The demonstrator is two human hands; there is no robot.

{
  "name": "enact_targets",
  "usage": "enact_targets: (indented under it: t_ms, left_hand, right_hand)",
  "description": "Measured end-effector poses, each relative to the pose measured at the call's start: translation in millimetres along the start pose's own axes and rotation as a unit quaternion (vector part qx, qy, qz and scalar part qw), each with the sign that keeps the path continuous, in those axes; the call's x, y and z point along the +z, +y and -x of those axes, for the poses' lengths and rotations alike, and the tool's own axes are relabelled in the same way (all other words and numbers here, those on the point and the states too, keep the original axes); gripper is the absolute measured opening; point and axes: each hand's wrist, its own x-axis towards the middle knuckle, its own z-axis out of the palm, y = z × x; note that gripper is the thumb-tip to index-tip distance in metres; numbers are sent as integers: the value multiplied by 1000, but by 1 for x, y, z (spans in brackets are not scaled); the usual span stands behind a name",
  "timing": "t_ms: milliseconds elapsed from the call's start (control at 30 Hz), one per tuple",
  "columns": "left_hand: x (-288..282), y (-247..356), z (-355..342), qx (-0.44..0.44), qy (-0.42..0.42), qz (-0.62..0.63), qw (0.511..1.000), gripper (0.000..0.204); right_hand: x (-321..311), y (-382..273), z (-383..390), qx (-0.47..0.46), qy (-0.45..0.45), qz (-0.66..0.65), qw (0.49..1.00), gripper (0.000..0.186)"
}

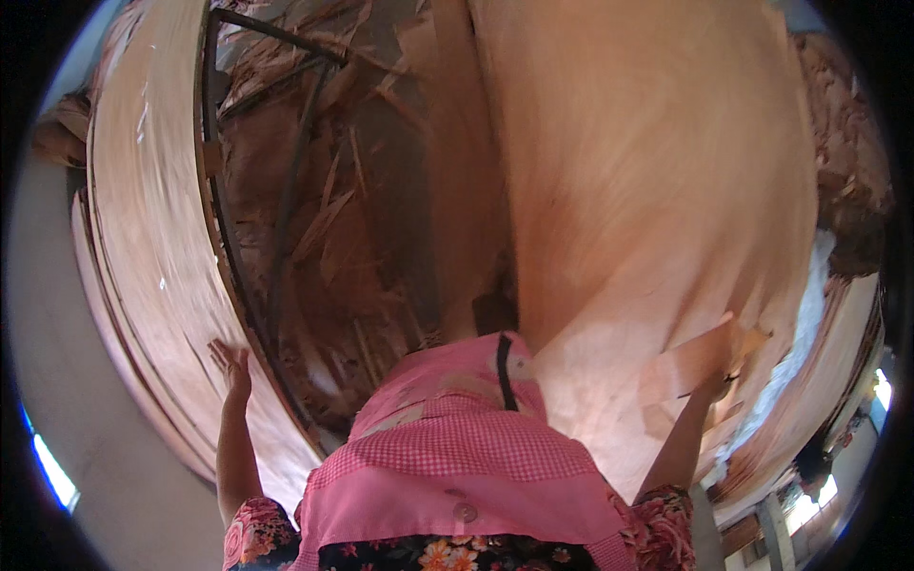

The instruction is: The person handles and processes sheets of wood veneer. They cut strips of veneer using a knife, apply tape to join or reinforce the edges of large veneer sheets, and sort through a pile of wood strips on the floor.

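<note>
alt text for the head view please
A person's left hand is over a pale wood veneer sheet, the right hand at a small veneer piece over a broader sheet. Dark bars and torn veneer scraps show between the sheets, beyond a pink checked apron.

Left grip [232,366]: fingers [220,352] spread; right grip [713,383] indistinct; forearms [235,457] wide apart.

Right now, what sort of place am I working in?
Probably a wood-veneer or plywood workshop: a broad wood sheet spreads out on the right, long layered sheets run along the left, and broken, splintery wood scraps litter the space between.
</note>
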Motion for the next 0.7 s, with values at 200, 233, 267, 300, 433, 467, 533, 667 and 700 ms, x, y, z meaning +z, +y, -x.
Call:
enact_targets:
  t_ms: [200,233,267,300,433,467,533,667,700]
  left_hand:
    - [2,15,12,-29,50,70,996,77]
    - [-6,17,13,-14,49,55,997,80]
    - [-17,17,13,7,38,99,994,79]
    - [-31,18,11,-73,-31,135,988,75]
    - [-99,35,-57,-118,145,96,978,36]
    - [-112,48,-87,-135,203,62,968,38]
    - [-143,79,-164,-179,318,-6,931,40]
    - [-199,151,-303,-73,415,228,878,52]
    - [-218,167,-325,-47,451,222,863,55]
  right_hand:
    - [-4,-97,-41,154,-109,-466,864,29]
    - [3,-124,-36,115,-172,-515,832,27]
    - [11,-156,-27,44,-235,-544,804,25]
    - [20,-192,-12,-11,-244,-548,800,24]
    - [37,-343,77,-290,-121,-335,888,26]
    - [42,-378,102,-313,-64,-309,896,23]
    - [45,-436,133,-359,-63,-298,882,26]
    - [73,-487,133,-388,37,-168,905,29]
    - [79,-494,121,-380,22,-123,917,27]
